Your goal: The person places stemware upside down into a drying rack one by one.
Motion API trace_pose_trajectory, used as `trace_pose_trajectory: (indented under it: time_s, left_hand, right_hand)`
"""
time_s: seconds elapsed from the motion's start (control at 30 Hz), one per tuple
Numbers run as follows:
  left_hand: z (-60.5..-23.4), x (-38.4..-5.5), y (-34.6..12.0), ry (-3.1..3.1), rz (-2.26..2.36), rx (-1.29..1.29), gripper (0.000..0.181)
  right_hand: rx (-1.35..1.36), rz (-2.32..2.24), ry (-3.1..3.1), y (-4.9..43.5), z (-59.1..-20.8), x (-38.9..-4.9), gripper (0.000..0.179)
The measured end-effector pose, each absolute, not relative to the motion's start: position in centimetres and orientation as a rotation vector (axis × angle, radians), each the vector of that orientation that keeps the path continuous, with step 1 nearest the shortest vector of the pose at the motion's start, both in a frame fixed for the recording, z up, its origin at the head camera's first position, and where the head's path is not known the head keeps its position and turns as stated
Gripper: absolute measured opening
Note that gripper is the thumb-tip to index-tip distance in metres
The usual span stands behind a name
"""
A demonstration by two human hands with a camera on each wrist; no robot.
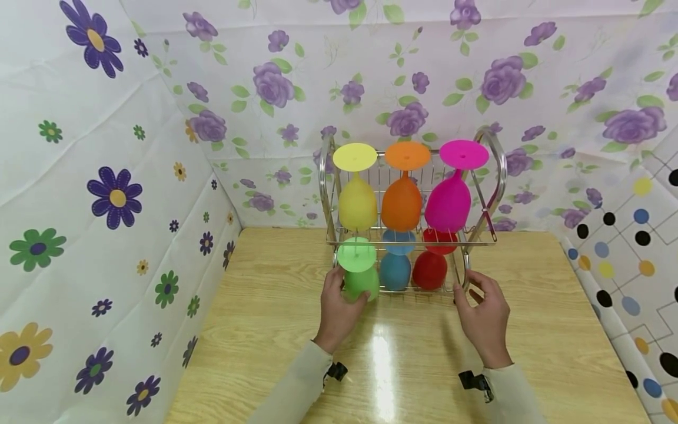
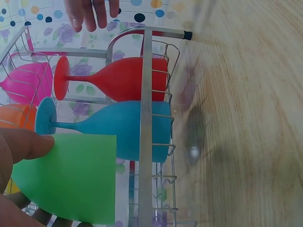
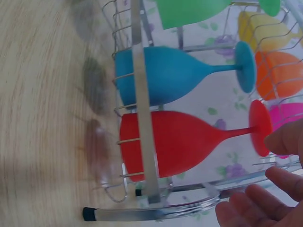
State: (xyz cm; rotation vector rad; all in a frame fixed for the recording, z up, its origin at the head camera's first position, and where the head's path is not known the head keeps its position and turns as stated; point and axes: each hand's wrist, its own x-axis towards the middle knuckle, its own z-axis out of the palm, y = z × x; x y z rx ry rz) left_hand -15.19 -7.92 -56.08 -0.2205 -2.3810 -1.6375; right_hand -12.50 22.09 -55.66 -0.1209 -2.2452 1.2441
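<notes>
My left hand (image 1: 341,307) grips an upside-down green plastic goblet (image 1: 362,284) by its bowl, thumb in front. The goblet is at the left end of a metal wire rack's (image 1: 411,243) lower tier, its rim higher than that tier's front bar (image 2: 146,120). My right hand (image 1: 483,315) is by the rack's right side with fingers loosely bent and nothing in them; whether it touches the frame I cannot tell. Inverted on the lower tier stand a blue goblet (image 3: 175,75) and a red goblet (image 3: 180,142), the red one nearest my right hand.
Along the upper tier are inverted yellow (image 1: 358,203), orange (image 1: 401,205) and magenta (image 1: 448,203) goblets. The rack stands at the back of a wooden table (image 1: 275,330), close to a flowered cloth backdrop (image 1: 318,70). Patterned cloths also hang at left and right.
</notes>
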Motion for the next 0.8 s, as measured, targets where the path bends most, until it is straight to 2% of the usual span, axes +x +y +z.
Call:
trace_pose_trajectory:
  time_s: [0.23, 0.8]
  left_hand:
    - [-56.1, -16.2, -7.4, -2.386, -1.606, -0.193, 0.079]
    - [-56.5, -17.7, -6.9, -2.443, -1.48, -0.131, 0.065]
  right_hand:
    - [-0.209, 1.232, -2.245, 22.4, -57.0, -13.8, 0.037]
    - [-0.297, 1.248, -2.227, 23.5, -59.5, -16.4, 0.038]
